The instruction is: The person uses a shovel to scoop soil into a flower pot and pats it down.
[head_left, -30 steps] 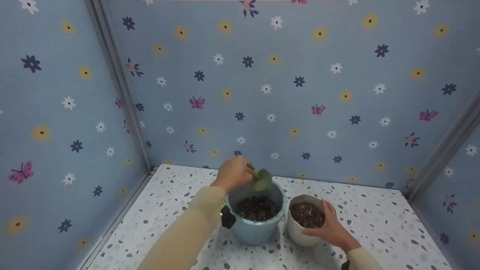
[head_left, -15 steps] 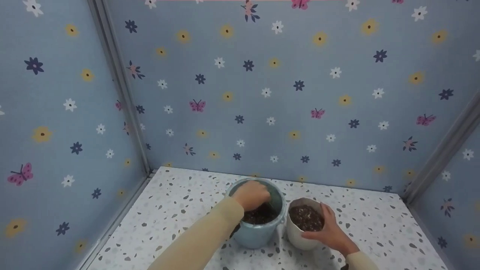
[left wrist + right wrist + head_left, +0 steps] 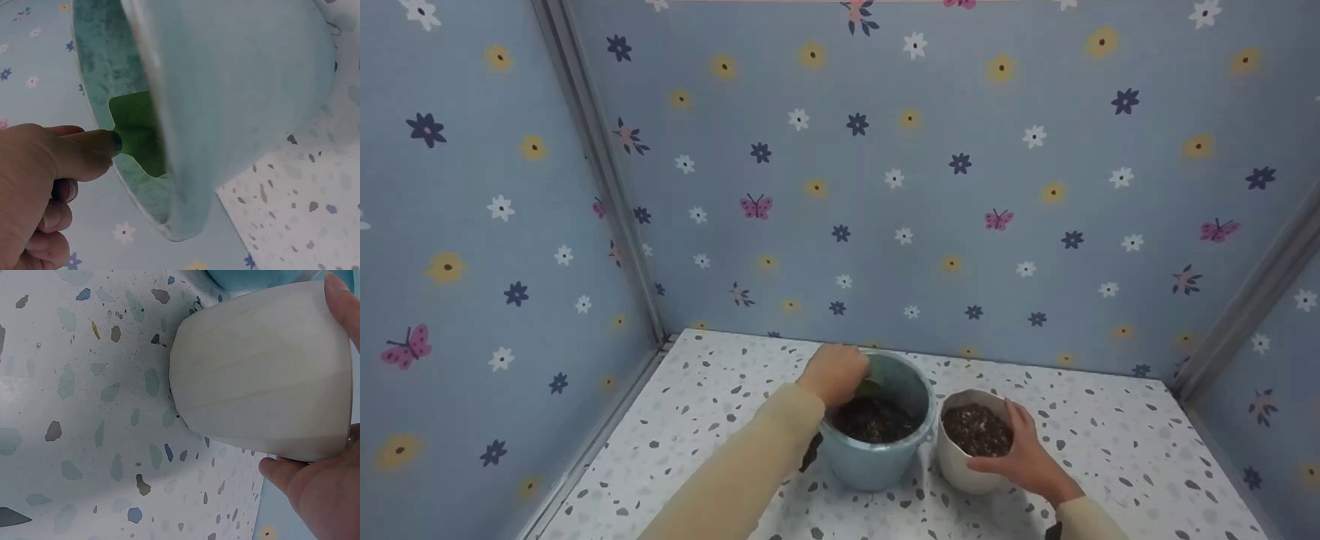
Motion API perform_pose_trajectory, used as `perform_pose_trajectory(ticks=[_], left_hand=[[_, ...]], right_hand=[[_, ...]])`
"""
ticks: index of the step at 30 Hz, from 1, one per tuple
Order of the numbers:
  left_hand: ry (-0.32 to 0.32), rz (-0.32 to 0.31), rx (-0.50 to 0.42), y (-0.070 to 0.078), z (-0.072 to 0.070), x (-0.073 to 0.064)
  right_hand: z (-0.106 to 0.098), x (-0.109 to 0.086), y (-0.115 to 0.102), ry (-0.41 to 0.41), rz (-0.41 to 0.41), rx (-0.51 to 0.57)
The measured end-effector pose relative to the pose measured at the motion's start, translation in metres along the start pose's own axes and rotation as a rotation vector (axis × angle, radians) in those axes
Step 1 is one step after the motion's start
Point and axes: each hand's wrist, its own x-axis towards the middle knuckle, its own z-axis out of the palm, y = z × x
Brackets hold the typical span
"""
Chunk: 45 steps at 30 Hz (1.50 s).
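My left hand [image 3: 832, 375] holds a small green trowel [image 3: 138, 132] by its short handle at the left rim of the light blue pot [image 3: 870, 466]. The blade dips inside that pot, partly hidden behind its wall in the left wrist view. Dark soil [image 3: 877, 421] lies low in the blue pot. To its right stands a smaller white pot [image 3: 958, 466], filled with speckled soil [image 3: 979, 430] close to the rim. My right hand [image 3: 1027, 457] grips this white pot near the top, thumb on the near side and fingers at the far side.
Both pots stand upright, close together, on a white speckled tabletop [image 3: 712, 375]. Flowered blue panels [image 3: 930, 195] rise behind and at both sides, with grey corner posts [image 3: 600, 165] between them. A few dark crumbs lie beside the white pot in the right wrist view.
The trowel went from above the blue pot down into it, then my left hand rose and drew back to the left rim. My right hand keeps its hold on the white pot.
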Motion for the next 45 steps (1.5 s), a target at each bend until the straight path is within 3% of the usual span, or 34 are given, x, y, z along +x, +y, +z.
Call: perform_pose_trajectory(ticks=[4, 9, 13, 17, 21, 26, 32, 45], left_hand=[[-0.040, -0.056, -0.065, -0.003, 0.005, -0.005], [-0.084, -0.150, -0.274, -0.007, 0.013, -0.009], [-0.084, -0.176, -0.439, -0.010, 0.017, -0.012], [-0.061, -0.236, -0.566, -0.013, 0.019, -0.015], [-0.079, -0.298, -0.664, -0.015, 0.020, -0.017], [-0.091, -0.377, -0.727, -0.014, 0.021, -0.017], [-0.112, -0.453, -0.730, -0.013, 0.019, -0.018], [-0.110, -0.505, -0.827, -0.014, 0.015, -0.024]], right_hand=[[0.002, -0.001, 0.000, -0.002, 0.006, -0.001], [0.003, -0.001, 0.000, -0.002, -0.012, -0.001], [0.001, -0.001, 0.000, 0.006, -0.003, -0.016], [0.000, 0.000, -0.001, 0.003, 0.003, -0.018], [-0.001, -0.001, 0.000, -0.007, 0.000, 0.003], [-0.001, -0.002, 0.000, -0.004, -0.016, 0.008], [-0.002, -0.002, 0.000, -0.014, -0.023, 0.009], [-0.001, 0.000, 0.001, -0.006, -0.004, -0.002]])
